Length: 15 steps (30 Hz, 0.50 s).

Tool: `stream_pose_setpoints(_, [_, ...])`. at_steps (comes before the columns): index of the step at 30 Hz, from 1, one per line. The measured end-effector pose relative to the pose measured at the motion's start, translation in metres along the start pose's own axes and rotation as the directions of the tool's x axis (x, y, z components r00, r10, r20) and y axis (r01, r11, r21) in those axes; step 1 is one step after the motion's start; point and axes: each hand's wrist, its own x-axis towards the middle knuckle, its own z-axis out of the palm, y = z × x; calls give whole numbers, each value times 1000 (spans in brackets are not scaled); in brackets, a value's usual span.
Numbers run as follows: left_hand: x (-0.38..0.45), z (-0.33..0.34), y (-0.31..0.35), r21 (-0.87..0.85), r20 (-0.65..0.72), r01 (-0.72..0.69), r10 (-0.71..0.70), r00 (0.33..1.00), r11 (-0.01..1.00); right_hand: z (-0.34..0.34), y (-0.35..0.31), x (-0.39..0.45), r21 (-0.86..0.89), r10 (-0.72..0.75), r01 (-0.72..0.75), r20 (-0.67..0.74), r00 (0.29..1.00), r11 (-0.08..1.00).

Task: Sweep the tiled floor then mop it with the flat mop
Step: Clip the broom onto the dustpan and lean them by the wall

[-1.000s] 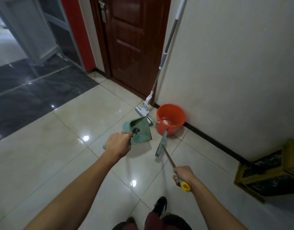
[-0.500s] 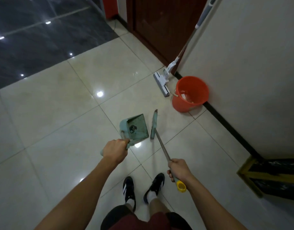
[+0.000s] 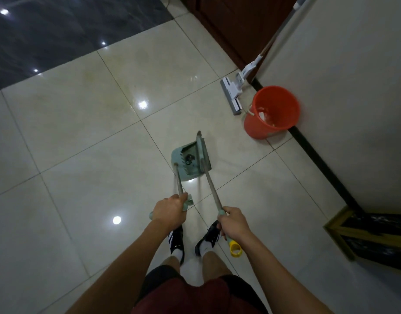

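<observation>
Left hand (image 3: pixel 171 213) closed round the thin metal handle of the pale green plastic dustpan (image 3: pixel 187 160), pan hanging low over the glossy cream tiled floor (image 3: pixel 86 123). Right hand (image 3: pixel 233 224) gripping the upper end of the slim metal-handled broom (image 3: pixel 209 177), yellow plastic loop (image 3: pixel 236 248) poking out below the fist. Green broom head lying along the right edge of the dustpan, touching it; a dark clump of dirt inside the pan. White flat mop (image 3: pixel 232 96) beyond the dustpan and to its right, head flat on the tiles, long handle leaning up against the corner of the cream wall (image 3: pixel 353 64) beside the dark brown wooden door (image 3: pixel 240 23). Round orange plastic bucket (image 3: pixel 272 112) just right of the mop head, standing against the black skirting, well apart from the dustpan. Black-and-white trainers (image 3: pixel 176 241) on the floor nearer than the dustpan, beneath both hands. Yellow-framed dark box (image 3: pixel 371 236) far right of the dustpan, by the wall. Dark marbled tiles (image 3: pixel 59 30) far beyond the dustpan, to its left.
</observation>
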Motion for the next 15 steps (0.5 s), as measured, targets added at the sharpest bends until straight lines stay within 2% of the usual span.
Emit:
stream_pose_setpoints(5, [2,1,14,-165,55,55,-46,997,985,-2,-4,-8,-85,-27,27,4,1000,996])
stream_pose_setpoints(11, [0,18,19,-147,134,37,-17,991,988,1,-8,-22,-122,-22,24,14,1000,992])
stream_pose_setpoints(15, [-4,29,23,-160,124,4,16,992,987,15,-15,-29,-145,-22,30,55,998,989])
